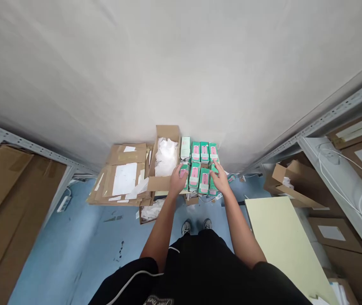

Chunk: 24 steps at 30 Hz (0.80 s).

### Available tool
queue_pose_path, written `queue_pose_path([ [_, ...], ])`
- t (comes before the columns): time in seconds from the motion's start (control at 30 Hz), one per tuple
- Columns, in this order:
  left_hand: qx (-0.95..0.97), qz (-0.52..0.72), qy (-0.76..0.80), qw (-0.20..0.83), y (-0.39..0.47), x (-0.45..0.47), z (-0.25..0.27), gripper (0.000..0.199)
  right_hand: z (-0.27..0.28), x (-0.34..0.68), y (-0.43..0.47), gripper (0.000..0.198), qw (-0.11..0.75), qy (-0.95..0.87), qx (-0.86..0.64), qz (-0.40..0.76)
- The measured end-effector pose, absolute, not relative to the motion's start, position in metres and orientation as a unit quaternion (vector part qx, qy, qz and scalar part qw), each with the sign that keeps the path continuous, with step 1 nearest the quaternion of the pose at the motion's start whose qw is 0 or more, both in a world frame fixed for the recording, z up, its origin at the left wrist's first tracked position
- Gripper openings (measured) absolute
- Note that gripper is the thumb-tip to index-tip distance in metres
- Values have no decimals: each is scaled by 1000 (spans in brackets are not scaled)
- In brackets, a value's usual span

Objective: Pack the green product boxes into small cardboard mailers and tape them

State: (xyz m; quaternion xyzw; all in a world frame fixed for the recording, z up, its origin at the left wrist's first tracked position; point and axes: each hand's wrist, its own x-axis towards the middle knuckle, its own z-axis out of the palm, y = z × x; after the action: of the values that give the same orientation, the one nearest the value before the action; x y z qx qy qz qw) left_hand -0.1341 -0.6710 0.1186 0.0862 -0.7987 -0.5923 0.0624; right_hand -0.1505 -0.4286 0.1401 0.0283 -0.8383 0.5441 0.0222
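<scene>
Several small green-and-pink product boxes (194, 176) stand in two rows against the wall. My left hand (177, 181) is curled at the left end of the front row, touching the end box (184, 174). At the opposite end, my right hand (221, 178) grips a green box (213, 180). The front row lies between both hands. Behind it are more of these boxes (204, 151) and a paler green box (185, 147). The undersides of my fingers are partly hidden.
An open carton (168, 129) with white plastic bags (166, 156) is left of the boxes. Flattened cardboard (109, 180) is stacked farther left. A pale yellow tabletop (282, 237) is at my right, near shelving with cartons (335, 235). Another carton (141, 217) sits below.
</scene>
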Motion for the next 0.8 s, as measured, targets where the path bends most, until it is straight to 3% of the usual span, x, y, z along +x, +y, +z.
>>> queue_pose_path([
  [0.47,120,-406,-905,33,-646,-296,52,44,52,-269,-450,71,-109,-780,-11,616],
  [0.67,172,-261,-950,-20,-637,-311,32,52,10,-309,-461,71,-186,-728,-58,657],
  [0.8,184,-248,-950,-50,-638,-318,28,62,-16,-332,-484,67,-215,-693,-67,685],
])
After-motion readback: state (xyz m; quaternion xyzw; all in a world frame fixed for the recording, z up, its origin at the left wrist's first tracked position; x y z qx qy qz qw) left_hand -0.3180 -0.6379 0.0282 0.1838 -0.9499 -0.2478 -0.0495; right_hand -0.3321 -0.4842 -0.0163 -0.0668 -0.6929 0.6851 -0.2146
